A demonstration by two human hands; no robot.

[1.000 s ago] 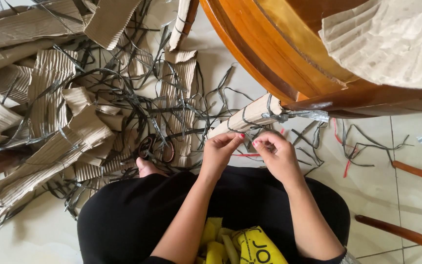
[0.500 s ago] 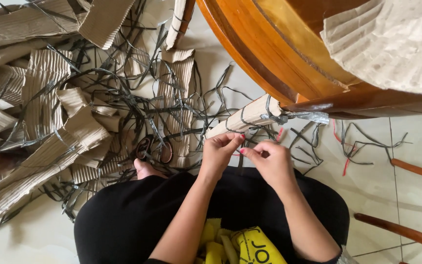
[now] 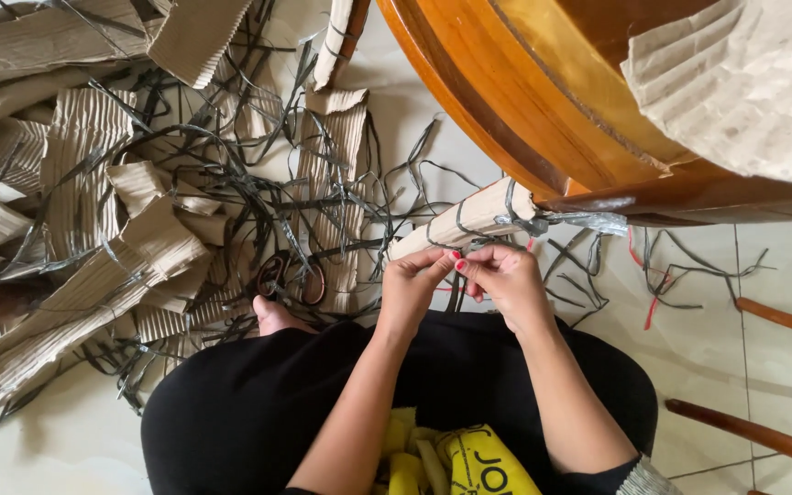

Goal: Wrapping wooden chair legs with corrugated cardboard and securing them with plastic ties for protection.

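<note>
I sit on the floor with my knees in black cloth. My left hand (image 3: pixel 412 286) and my right hand (image 3: pixel 506 280) meet fingertip to fingertip just below a roll of corrugated cardboard (image 3: pixel 462 220) bound with dark plastic strapping. Both hands pinch a thin dark strap (image 3: pixel 456 291) that hangs from the roll. The roll's far end, wrapped in silvery tape (image 3: pixel 588 222), rests against the wooden furniture (image 3: pixel 506 101). My bare foot (image 3: pixel 274 316) shows left of my left hand, next to a pair of scissors (image 3: pixel 288 278) with brown handles.
Torn corrugated cardboard (image 3: pixel 75 220) and tangled dark straps (image 3: pixel 231 183) cover the tiled floor on the left. Crumpled brown paper (image 3: pixel 744 82) lies on the round wooden furniture at upper right. Curved wooden rails (image 3: pixel 753 435) cross the lower right. Red strap bits (image 3: pixel 653 307) lie nearby.
My hands have drawn closer together, the right moving left to meet the left under the roll. The view has shifted slightly.
</note>
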